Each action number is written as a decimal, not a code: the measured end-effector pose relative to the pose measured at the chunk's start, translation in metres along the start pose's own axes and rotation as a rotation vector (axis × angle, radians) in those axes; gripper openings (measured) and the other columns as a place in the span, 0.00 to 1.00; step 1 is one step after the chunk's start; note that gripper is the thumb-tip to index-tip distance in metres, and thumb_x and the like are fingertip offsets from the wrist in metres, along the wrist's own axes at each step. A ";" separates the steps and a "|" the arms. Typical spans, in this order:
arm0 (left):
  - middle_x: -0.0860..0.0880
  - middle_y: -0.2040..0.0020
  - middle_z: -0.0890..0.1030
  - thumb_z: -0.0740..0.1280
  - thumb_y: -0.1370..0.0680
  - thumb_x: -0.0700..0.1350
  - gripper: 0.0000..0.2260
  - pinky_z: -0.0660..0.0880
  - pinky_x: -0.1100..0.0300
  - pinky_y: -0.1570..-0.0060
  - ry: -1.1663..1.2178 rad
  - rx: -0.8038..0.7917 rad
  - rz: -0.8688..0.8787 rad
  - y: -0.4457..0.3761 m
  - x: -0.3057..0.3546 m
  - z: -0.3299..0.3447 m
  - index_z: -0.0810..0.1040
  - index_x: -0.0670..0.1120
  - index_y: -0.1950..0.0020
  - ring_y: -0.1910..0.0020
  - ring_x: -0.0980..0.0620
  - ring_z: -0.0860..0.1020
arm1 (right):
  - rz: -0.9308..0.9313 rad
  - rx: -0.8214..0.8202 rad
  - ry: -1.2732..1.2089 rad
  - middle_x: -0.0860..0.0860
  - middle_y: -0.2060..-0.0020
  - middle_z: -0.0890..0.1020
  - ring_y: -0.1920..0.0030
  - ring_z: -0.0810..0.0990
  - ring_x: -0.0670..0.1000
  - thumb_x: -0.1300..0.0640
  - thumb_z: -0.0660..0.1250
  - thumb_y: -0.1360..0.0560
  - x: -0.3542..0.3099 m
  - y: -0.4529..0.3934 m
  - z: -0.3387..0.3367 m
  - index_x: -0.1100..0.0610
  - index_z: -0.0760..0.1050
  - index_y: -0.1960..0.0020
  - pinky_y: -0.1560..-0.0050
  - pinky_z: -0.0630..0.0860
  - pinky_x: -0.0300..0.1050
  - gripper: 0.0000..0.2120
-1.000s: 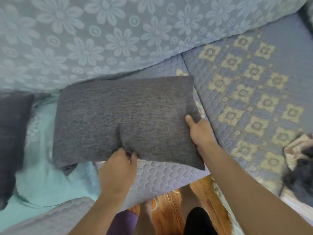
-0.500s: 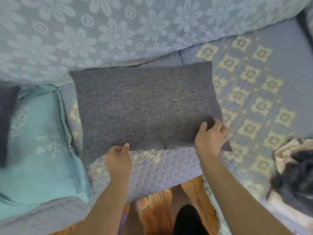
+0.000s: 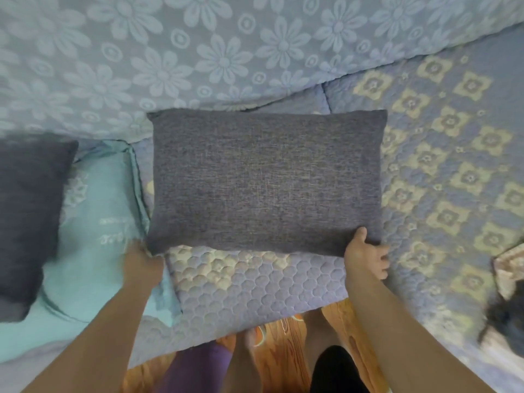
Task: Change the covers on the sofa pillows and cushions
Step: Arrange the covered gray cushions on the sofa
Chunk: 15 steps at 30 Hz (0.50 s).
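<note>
— Two bare feet and a piece of wooden floor (image 3: 286, 361) are nearest, at the bottom edge. Above them, what do the hands do?

— Both hands are at the near edge of the grey pillow (image 3: 266, 180). The right hand (image 3: 365, 256) has its grip on the near right corner: the thumb lies on top of the fabric and the fingers are curled below the corner, so it pinches the pillow there. The left hand (image 3: 141, 265) is at the near left corner, but it is blurred, so I cannot tell if its grip is spread or closed on the fabric.

— Where does the pillow lie?

— It lies flat on the sofa seat (image 3: 255, 285), which has a quilted blue cover with pale yellow shapes. Its long side runs left to right, and its far edge is just beside the sofa back.

— What is beside it?

— On the left, touching the pillow's left edge, there is a turquoise cover (image 3: 93, 222) spread on the seat. Further left, a second dark grey pillow (image 3: 28, 211) lies partly on this turquoise cloth. On the right, well apart at the picture's edge, I see a dark thing (image 3: 504, 319) with some patterned cloth; it is too blurred to name.

— And the farthest?

— The sofa back (image 3: 198, 52), covered in light blue fabric with a large flower pattern.
</note>
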<state>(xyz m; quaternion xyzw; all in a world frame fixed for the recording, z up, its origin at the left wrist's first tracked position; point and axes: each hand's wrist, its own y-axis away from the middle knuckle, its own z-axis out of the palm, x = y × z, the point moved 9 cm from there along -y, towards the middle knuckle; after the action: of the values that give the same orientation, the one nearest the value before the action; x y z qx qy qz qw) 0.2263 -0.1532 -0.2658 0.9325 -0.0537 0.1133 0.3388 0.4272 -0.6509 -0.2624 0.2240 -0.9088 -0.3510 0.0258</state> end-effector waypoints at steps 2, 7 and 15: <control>0.40 0.61 0.82 0.63 0.23 0.35 0.04 0.78 0.57 0.65 -0.002 -0.195 -0.003 -0.010 -0.003 0.016 0.75 0.41 0.50 0.64 0.44 0.81 | 0.237 -0.216 -0.328 0.56 0.30 0.69 0.30 0.69 0.64 0.31 0.59 0.24 0.027 0.007 0.025 0.54 0.60 0.23 0.33 0.70 0.63 0.38; 0.33 0.55 0.83 0.66 0.21 0.36 0.07 0.76 0.46 0.52 -0.308 0.050 0.173 -0.008 0.016 -0.018 0.83 0.37 0.49 0.52 0.33 0.81 | 0.196 -0.480 -0.807 0.69 0.42 0.74 0.42 0.74 0.71 0.55 0.63 0.21 -0.010 0.009 0.045 0.64 0.69 0.39 0.43 0.76 0.69 0.15; 0.40 0.57 0.80 0.62 0.23 0.33 0.09 0.75 0.51 0.55 -0.101 -0.155 0.166 0.042 0.016 0.011 0.79 0.39 0.47 0.54 0.39 0.81 | 0.143 -0.172 -0.830 0.56 0.42 0.78 0.47 0.80 0.57 0.48 0.61 0.18 -0.023 -0.029 -0.006 0.57 0.67 0.26 0.44 0.80 0.59 0.23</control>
<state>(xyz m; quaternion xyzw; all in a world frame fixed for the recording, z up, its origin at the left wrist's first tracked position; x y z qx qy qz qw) 0.2359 -0.1932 -0.2439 0.9003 -0.1564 0.0894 0.3962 0.4604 -0.6639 -0.2739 -0.0027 -0.8227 -0.4832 -0.2994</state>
